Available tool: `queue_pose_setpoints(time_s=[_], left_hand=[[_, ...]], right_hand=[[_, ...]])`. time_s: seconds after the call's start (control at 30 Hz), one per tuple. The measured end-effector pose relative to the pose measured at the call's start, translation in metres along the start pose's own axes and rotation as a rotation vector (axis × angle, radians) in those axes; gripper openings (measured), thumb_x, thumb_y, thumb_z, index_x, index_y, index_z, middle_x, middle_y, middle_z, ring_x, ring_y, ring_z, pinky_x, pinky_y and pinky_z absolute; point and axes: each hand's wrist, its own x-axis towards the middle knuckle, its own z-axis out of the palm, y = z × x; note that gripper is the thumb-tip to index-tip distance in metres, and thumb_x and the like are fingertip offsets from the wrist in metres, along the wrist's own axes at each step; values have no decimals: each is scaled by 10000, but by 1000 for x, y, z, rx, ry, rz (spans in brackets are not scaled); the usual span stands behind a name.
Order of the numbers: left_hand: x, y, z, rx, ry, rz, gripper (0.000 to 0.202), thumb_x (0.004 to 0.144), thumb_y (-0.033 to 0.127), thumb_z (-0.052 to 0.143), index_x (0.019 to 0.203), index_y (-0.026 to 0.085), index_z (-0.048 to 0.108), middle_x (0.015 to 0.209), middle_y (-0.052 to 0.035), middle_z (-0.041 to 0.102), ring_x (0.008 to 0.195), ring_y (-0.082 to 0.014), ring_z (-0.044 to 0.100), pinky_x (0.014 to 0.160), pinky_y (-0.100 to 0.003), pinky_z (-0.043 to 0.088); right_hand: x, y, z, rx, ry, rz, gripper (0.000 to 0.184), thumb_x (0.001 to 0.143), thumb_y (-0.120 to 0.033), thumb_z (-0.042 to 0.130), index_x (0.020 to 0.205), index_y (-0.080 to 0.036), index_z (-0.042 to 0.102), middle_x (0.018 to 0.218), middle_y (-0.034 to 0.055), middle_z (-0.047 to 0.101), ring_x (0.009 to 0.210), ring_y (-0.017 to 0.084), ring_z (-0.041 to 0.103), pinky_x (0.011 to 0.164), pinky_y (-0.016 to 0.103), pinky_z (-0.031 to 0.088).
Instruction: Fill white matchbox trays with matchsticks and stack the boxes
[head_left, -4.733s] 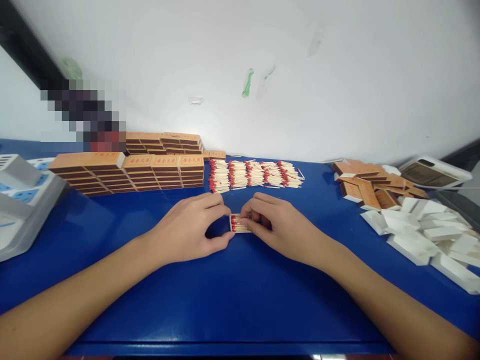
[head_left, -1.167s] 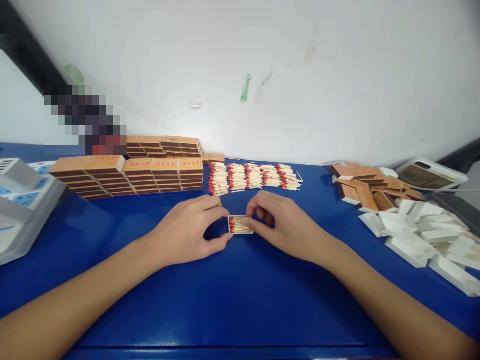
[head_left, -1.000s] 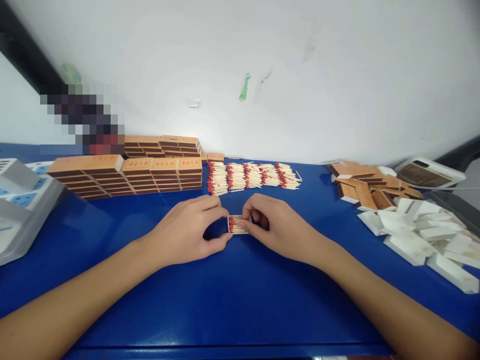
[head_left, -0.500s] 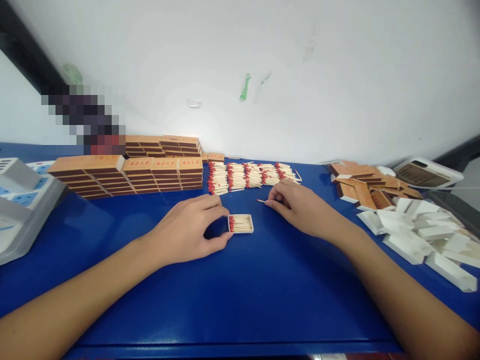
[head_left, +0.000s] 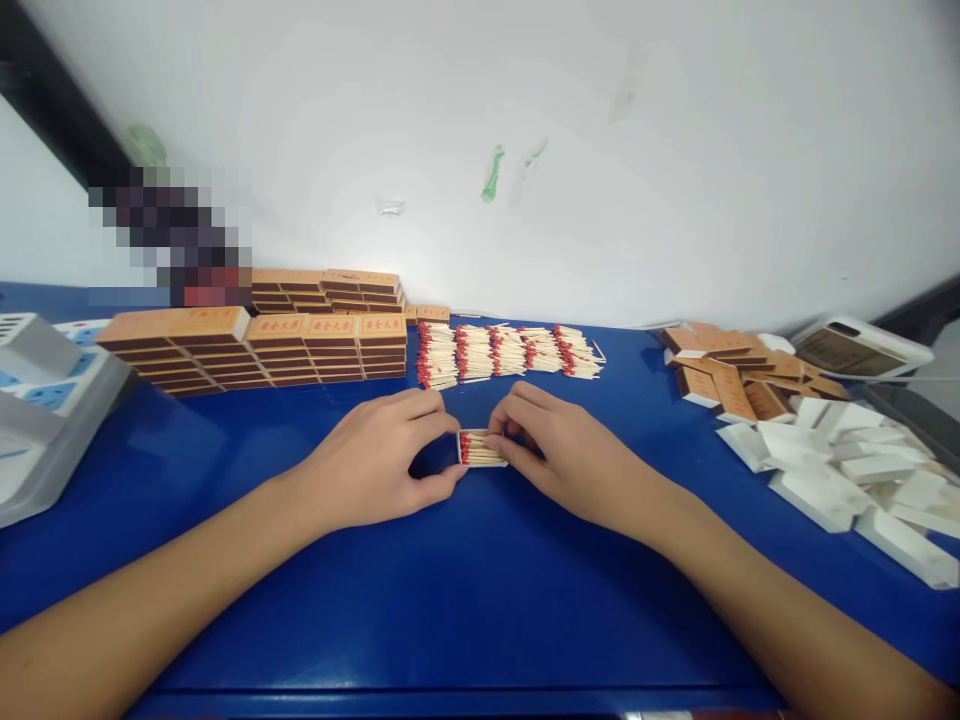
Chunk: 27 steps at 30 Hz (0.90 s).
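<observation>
A small white matchbox tray (head_left: 462,462) lies on the blue table, filled with red-tipped matches (head_left: 474,453). My left hand (head_left: 379,455) holds the tray's left end between thumb and fingers. Over its right end is my right hand (head_left: 551,445), thumb and forefinger pinched together on a match laid along the others. The fingertips cover the match's tail and the tray's right end. Behind the tray, several heaps of loose matches (head_left: 510,352) lie side by side with red heads to the left.
Stacked brown matchboxes (head_left: 322,350) stand at the back left, beside a grey-white plastic container (head_left: 82,420). At the right lie loose matchbox sleeves (head_left: 720,375), a pile of white trays (head_left: 825,490) and a phone (head_left: 862,345). A white wall (head_left: 570,230) rises behind the table.
My right hand has moved left and toward me, bringing the pinched match from beside the heaps to the tray. My left hand stays on the tray.
</observation>
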Motion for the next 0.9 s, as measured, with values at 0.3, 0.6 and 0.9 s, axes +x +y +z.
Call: queue_pose_setpoints(time_s=[0.3, 0.6, 0.9], left_hand=[[0, -1, 1, -1, 5, 9, 280, 977, 385, 665, 1150, 179, 743, 1024, -58, 700, 937, -215, 688, 771, -337, 561], [0, -1, 0, 9, 3, 6, 288, 981, 401, 656, 1152, 187, 747, 1031, -64, 711, 944, -218, 691, 787, -338, 561], [0, -1, 0, 12, 7, 13, 288, 982, 398, 658, 1159, 189, 749, 1025, -56, 708, 913, -207, 684, 736, -328, 537]], right_hand=[[2, -3, 5, 72, 33, -42, 101, 1038, -172, 583, 1052, -213, 675, 994, 45, 646, 812, 167, 616, 699, 301, 471], [11, 43, -5, -48, 235, 37, 67, 1019, -233, 604, 1023, -213, 668, 911, 48, 644, 777, 195, 599, 702, 334, 456], [34, 69, 5, -149, 307, 37, 74, 1012, -256, 618, 959, -211, 641, 1021, 85, 630, 902, 238, 620, 777, 365, 483]])
